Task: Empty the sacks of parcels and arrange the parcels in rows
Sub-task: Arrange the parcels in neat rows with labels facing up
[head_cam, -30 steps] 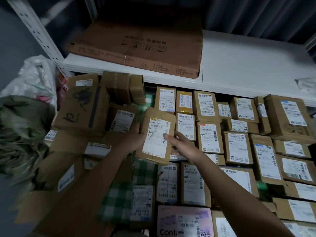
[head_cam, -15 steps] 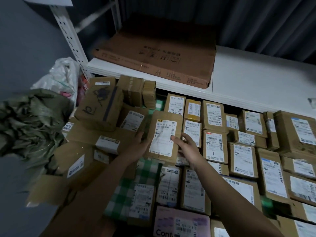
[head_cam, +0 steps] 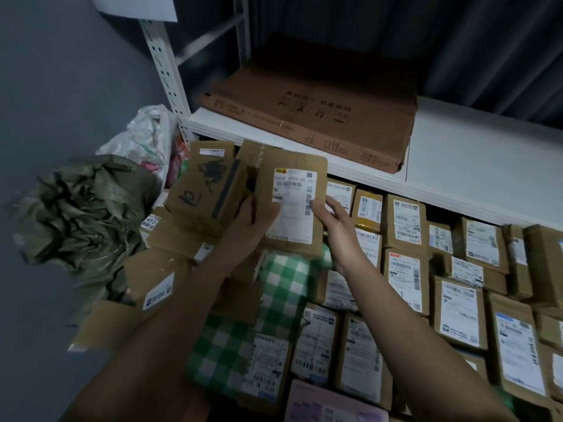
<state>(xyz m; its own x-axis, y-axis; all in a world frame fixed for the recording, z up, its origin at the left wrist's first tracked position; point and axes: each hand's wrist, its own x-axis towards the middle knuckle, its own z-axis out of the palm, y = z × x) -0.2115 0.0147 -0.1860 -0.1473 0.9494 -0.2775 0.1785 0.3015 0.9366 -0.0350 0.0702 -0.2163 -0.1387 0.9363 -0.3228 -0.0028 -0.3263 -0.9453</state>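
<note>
A brown cardboard parcel [head_cam: 292, 190] with a white shipping label is lifted above the pile at centre. My left hand [head_cam: 253, 220] grips its left lower edge, thumb over the front. My right hand [head_cam: 330, 220] touches the label's right side with straight fingers. Rows of labelled brown parcels [head_cam: 405, 226] lie flat to the right and below. A crumpled green sack [head_cam: 76, 214] sits at left, with a white sack [head_cam: 149, 135] behind it.
A white shelf [head_cam: 475, 166] runs above the rows and carries a large flat brown carton [head_cam: 310, 111]. A box with black scribbles [head_cam: 207, 193] tops a loose heap at left. A green checked parcel [head_cam: 274, 300] lies under my arms. A perforated shelf post [head_cam: 164, 71] rises at the left.
The held parcel has moved up and to the left, from over the rows toward the shelf edge. Both hands went with it. The camera view has swung left.
</note>
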